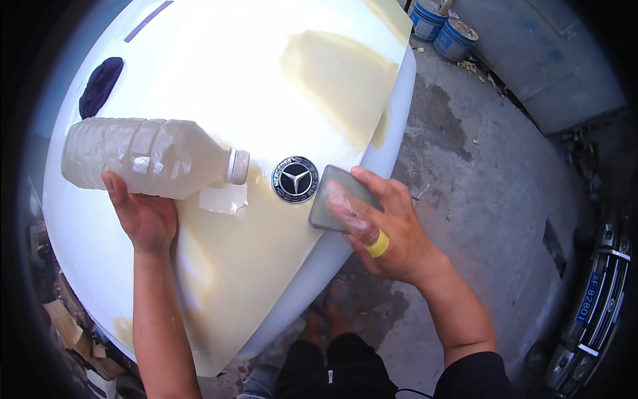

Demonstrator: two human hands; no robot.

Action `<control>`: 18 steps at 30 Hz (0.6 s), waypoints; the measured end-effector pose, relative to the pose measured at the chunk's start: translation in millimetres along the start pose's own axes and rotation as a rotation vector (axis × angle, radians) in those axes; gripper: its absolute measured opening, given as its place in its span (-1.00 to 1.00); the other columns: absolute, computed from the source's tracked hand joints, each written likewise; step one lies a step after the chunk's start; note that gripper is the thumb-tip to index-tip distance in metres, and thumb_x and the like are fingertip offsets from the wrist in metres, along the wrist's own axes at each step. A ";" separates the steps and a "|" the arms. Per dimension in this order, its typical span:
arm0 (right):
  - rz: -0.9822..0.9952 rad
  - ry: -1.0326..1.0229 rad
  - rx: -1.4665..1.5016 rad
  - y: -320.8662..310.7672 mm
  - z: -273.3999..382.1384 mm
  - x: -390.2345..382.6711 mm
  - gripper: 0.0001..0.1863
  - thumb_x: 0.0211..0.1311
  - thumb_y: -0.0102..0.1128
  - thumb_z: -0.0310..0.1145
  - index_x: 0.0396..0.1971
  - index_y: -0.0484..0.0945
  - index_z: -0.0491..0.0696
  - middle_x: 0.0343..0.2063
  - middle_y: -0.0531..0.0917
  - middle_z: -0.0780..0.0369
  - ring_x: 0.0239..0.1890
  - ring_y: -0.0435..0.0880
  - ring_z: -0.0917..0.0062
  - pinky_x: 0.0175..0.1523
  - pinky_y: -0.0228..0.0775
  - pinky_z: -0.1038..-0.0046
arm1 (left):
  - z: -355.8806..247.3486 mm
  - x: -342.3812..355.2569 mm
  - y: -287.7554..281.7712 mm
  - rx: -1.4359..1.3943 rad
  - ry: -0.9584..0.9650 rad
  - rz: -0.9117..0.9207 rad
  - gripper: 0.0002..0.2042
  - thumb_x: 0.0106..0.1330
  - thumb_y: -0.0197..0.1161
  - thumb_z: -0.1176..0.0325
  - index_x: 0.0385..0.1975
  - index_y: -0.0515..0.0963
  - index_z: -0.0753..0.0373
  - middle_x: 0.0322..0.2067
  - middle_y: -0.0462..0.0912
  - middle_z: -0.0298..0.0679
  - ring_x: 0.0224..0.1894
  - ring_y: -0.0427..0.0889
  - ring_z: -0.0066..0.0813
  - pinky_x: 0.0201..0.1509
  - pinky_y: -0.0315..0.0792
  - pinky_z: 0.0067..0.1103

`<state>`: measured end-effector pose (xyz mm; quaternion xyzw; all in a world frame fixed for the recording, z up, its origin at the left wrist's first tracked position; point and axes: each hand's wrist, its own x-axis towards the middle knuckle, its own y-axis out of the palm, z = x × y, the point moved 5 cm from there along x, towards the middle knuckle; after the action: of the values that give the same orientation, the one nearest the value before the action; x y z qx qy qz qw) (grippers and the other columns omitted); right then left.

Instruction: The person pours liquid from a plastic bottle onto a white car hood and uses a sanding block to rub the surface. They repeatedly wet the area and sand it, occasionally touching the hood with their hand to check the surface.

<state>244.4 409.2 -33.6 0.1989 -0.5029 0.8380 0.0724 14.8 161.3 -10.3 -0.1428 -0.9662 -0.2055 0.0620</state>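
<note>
My left hand point(143, 216) holds a large ribbed plastic bottle point(133, 156) of cloudy liquid, lying sideways with its cap to the right, over a white car body panel point(166, 66) with beige patches. My right hand point(395, 233) grips a thin grey rectangular pad point(322, 213) at the panel's edge, just right of a round black-and-silver emblem point(294, 179). One finger of that hand has yellow tape and a translucent wrap. A small wet, pale patch point(222, 198) shows on the panel below the bottle's neck.
A dark cloth point(100, 86) and a dark strip point(147, 20) lie on the panel's far left. Two blue-labelled buckets point(452, 40) stand beside a grey metal sheet. A chrome bumper with a plate point(591, 292) is at the right, cardboard point(66, 326) at lower left. My legs show below.
</note>
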 end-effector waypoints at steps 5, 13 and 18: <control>-0.112 0.167 -0.012 -16.6 -38.5 11.7 -0.31 0.05 0.33 -0.44 0.26 0.36 0.12 0.19 0.51 0.29 0.27 0.36 0.17 0.18 0.23 0.11 | 5.7 1.6 7.3 0.004 -0.002 0.029 -0.31 0.42 -0.03 -0.20 0.36 0.15 0.19 0.26 0.35 -0.21 0.34 0.30 -0.28 0.42 0.17 -0.32; -0.075 0.088 0.006 -3.2 -8.4 -4.2 -0.26 0.01 0.34 -0.50 0.28 0.33 0.07 0.16 0.54 0.23 0.29 0.37 0.19 0.23 0.24 0.11 | 4.3 0.8 6.8 0.009 -0.009 0.007 -0.31 0.42 -0.03 -0.19 0.36 0.14 0.20 0.26 0.34 -0.20 0.33 0.30 -0.26 0.42 0.17 -0.32; -0.190 0.232 -0.043 -4.0 -31.3 1.6 -0.27 0.00 0.34 -0.49 0.27 0.33 0.02 0.17 0.53 0.20 0.27 0.37 0.13 0.23 0.24 0.13 | 7.1 1.0 9.1 0.015 -0.022 0.029 -0.32 0.43 -0.04 -0.18 0.37 0.13 0.20 0.27 0.34 -0.20 0.33 0.30 -0.27 0.42 0.18 -0.32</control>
<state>236.1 438.3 -42.7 0.1458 -0.4880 0.8337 0.2136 16.2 172.5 -13.0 -0.1587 -0.9662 -0.1956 0.0553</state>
